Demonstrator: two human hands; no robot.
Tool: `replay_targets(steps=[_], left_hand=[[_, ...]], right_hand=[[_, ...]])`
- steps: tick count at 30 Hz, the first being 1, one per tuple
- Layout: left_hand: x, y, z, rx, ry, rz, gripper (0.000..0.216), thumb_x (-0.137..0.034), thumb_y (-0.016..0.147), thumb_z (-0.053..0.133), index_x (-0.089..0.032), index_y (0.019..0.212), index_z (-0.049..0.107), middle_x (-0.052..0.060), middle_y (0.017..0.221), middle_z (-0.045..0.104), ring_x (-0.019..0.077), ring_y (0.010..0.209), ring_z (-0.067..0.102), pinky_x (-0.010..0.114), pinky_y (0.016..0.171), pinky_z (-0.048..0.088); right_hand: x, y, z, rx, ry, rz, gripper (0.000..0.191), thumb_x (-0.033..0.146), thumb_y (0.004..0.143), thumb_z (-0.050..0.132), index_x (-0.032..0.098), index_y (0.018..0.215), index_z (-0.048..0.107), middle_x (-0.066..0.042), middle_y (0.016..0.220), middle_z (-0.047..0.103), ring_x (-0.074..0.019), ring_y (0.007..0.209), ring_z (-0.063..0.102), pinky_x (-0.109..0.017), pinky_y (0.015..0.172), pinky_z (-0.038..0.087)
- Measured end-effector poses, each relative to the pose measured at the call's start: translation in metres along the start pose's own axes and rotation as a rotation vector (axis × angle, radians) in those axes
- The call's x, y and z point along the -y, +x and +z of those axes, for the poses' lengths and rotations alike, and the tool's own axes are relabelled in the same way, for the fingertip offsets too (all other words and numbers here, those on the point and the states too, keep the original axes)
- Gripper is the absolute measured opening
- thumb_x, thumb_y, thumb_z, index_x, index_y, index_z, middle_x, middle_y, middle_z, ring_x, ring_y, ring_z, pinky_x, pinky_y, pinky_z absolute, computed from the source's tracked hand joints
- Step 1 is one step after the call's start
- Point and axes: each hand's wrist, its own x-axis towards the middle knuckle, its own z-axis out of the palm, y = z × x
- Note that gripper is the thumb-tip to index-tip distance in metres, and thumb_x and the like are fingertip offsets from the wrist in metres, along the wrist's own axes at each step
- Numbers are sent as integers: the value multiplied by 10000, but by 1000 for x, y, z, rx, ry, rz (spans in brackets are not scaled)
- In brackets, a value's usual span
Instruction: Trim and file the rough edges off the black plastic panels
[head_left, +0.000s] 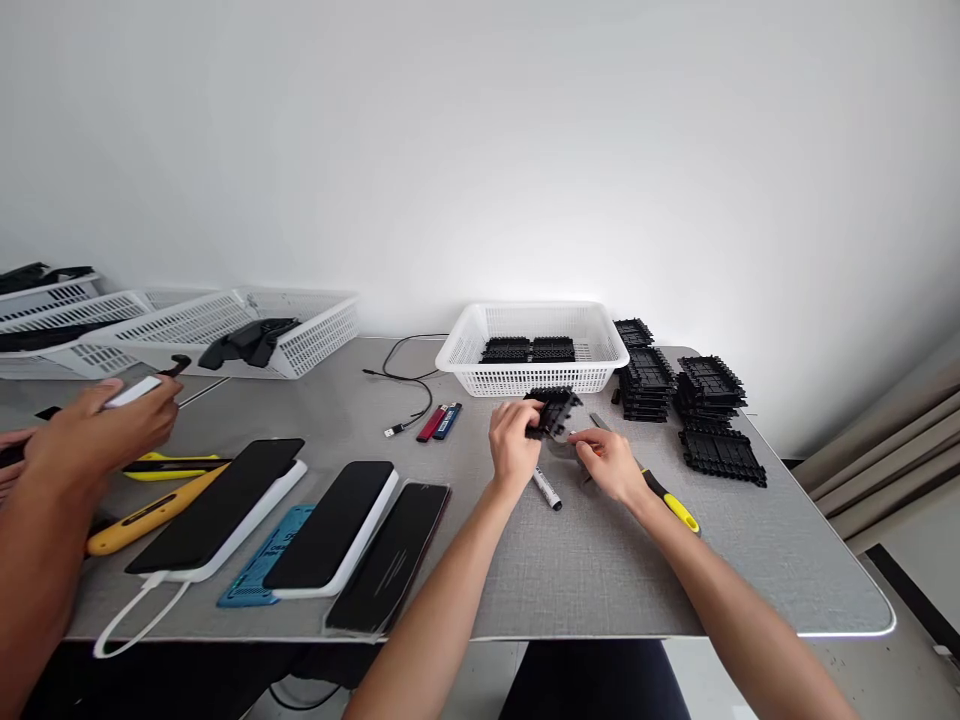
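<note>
My left hand (pixel 514 440) is closed on a black plastic grid part (pixel 553 410), holding it just above the grey table (pixel 600 570) in front of a white basket (pixel 532 378). My right hand (pixel 611 462) is pinched close beside the part's right edge, gripping a yellow-handled tool (pixel 675 505) whose metal tip points at the part. A marker pen (pixel 547 488) lies under my left wrist.
Stacks of black grid parts (pixel 679 395) stand at the right of the table, more in the basket. Phones on white chargers (pixel 330 525) lie at the left front, lighters (pixel 441 421) and a cable in the middle. Another person's hand (pixel 105 425) holds a small white object beside white trays (pixel 225 325).
</note>
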Motion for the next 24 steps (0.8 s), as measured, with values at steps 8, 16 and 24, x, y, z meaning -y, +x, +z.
replay_targets(steps=[8,16,24], left_hand=[[6,-16,2,107,283,268,201,-35,721,588,-212,634,550,60,1219,633,296,1171,491,454,972,309],[-2,-8,15,6,-369,-212,434,-398,925,490,-201,1309,440,162,1263,578,248,1079,614,417,963,449],[-18,-12,23,201,-707,-489,633,-459,746,746,-219,1296,544,131,1235,655,244,1079,658,327,914,502]], right_hand=[[1,11,-7,88,881,336,501,625,800,630,200,1042,738,-62,882,728,-181,698,647,-301,631,519],[-5,11,-6,-47,1070,370,512,264,596,865,228,1062,656,-6,882,727,-161,737,670,-322,699,567],[-5,10,-3,-70,1088,258,537,189,598,857,276,1064,604,-1,1058,693,-183,929,678,-369,840,561]])
